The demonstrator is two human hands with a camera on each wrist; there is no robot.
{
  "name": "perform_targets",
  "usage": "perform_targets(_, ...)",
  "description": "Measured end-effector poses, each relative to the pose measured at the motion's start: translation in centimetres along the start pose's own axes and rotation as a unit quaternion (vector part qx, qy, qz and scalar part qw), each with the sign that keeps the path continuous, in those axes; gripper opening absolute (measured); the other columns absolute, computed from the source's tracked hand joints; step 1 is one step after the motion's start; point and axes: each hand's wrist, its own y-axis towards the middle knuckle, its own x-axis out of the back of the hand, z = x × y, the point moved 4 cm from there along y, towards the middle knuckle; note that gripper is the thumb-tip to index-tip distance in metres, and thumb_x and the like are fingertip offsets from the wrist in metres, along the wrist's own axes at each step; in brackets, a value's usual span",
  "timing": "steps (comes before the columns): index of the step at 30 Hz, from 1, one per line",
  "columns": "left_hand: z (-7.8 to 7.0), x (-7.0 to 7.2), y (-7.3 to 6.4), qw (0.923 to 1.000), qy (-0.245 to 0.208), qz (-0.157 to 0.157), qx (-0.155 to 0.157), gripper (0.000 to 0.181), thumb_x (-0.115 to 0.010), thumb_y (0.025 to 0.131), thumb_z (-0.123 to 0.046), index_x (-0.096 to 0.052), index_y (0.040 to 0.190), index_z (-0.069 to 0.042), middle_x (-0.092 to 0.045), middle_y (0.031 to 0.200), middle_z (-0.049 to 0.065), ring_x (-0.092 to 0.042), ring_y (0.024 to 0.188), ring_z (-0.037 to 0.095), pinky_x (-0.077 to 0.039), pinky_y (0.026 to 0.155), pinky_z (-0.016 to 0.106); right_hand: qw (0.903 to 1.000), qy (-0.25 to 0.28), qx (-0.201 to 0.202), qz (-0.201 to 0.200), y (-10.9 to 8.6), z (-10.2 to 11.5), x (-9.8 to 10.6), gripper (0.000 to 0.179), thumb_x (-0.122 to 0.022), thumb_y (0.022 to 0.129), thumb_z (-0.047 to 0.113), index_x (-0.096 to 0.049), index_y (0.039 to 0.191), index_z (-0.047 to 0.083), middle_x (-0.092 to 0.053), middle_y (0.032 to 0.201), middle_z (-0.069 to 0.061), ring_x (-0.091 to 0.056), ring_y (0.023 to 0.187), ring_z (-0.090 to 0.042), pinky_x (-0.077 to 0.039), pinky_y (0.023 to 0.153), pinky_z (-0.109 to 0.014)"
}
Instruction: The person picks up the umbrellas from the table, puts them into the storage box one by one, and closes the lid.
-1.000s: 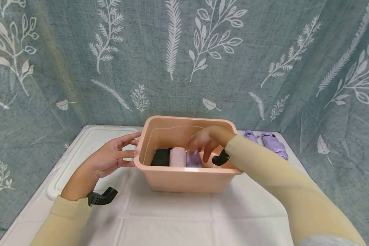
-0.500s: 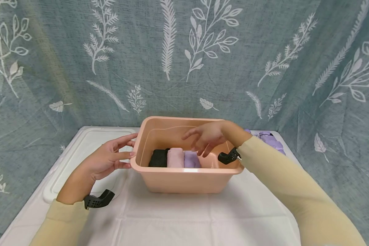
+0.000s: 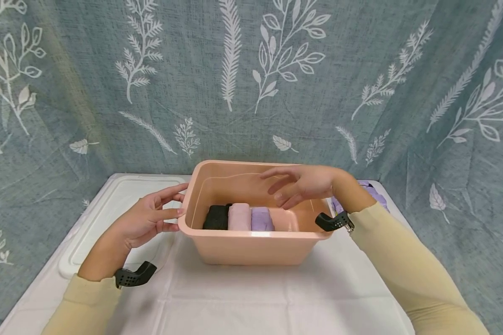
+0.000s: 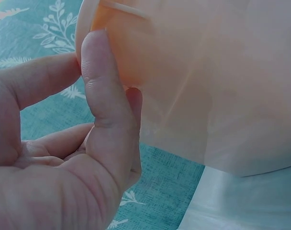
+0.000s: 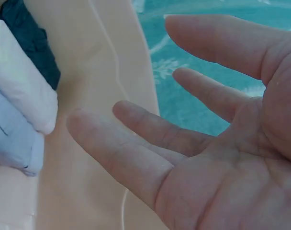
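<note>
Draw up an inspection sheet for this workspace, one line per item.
Surface: white cloth, lightly creased.
Job's things: peach bin, holding a black bundle, a pink bundle and a lilac bundle side by side; purple items right of the bin, partly hidden by the right arm.
Clutter: white lid-like panel, flat, left of the bin.
Hands: left hand touches the bin's left rim; right hand, over the bin, holds nothing.
Cables: nothing clearly seen.
Surroundings: grey-green curtain with white leaf patterns.

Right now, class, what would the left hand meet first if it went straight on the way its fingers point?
The peach box. The left hand points at its left end and appears to be touching it there.
</note>
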Motion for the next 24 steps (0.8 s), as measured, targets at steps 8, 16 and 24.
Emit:
perform_targets(8, -0.1, -0.1, -0.2, 0.9999, 0.006, -0.012, 0.004, 0.073, -0.065, 0.099, -0.005, -0.029, 0.162, -0.010, -0.048, 0.125, 0.006, -0.071, 0.085, 0.012, -0.064, 0.074, 0.029, 0.9938, 0.049, 0.079, -0.062, -2.2, -1.0, 0.8, 0.070, -0.065, 0.099, 0.004, -0.033, 0.160, 0.015, -0.040, 0.157, -0.021, -0.064, 0.123, -0.029, -0.053, 0.107, -0.048)
perform_targets(16, -0.2, -0.3, -0.1, 0.9998, 0.007, -0.016, 0.008, 0.074, -0.066, 0.099, -0.005, -0.028, 0.163, -0.010, -0.048, 0.125, 0.006, -0.071, 0.086, 0.012, -0.064, 0.074, 0.029, 0.9743, 0.118, 0.136, -0.135, -5.1, -2.6, 2.2, 0.068, -0.061, 0.100, -0.001, -0.032, 0.159, 0.014, -0.040, 0.156, -0.021, -0.067, 0.120, -0.025, -0.053, 0.107, -0.044)
perform_targets(24, -0.1, -0.2, -0.2, 0.9998, 0.003, -0.018, 0.000, 0.072, -0.065, 0.099, -0.004, -0.029, 0.162, -0.009, -0.049, 0.124, 0.006, -0.071, 0.086, 0.011, -0.064, 0.074, 0.029, 0.9514, 0.148, 0.180, -0.201, -8.2, -4.6, 3.9, 0.065, -0.062, 0.101, 0.002, -0.034, 0.159, 0.013, -0.040, 0.152, -0.019, -0.066, 0.124, -0.031, -0.053, 0.107, -0.043)
